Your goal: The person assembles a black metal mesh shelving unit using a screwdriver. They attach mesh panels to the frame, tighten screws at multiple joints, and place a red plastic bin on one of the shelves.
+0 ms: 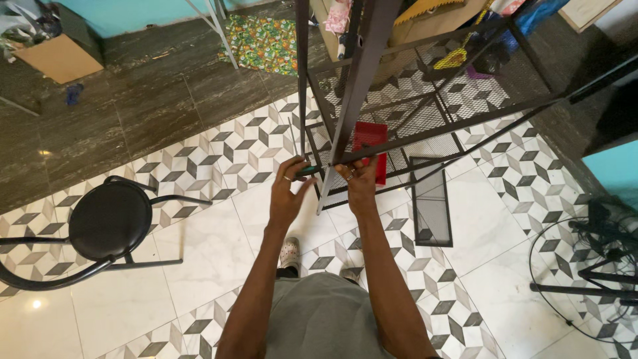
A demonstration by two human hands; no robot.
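Black metal makes up the rack [372, 113], a frame of thin bars and mesh shelves that stands on the patterned tile floor [199, 233], far of the person and just right of centre. Both hands meet at a near corner of the rack, where a slanting bar comes down to a crossbar. The left hand [287, 193] has its grip closed on a small dark green tool [307, 170], whose tip points right at the joint. The right hand [359, 181] is clenched on the crossbar at that corner, fingers curled over it. A red box [370, 136] sits behind the mesh just far of the right hand. A loose mesh panel [432, 203] lies flat on the floor to the right of the hands. A black round stool [109, 221] stands at the left, well apart from the rack, and a fan [591, 266] lies at the right edge.
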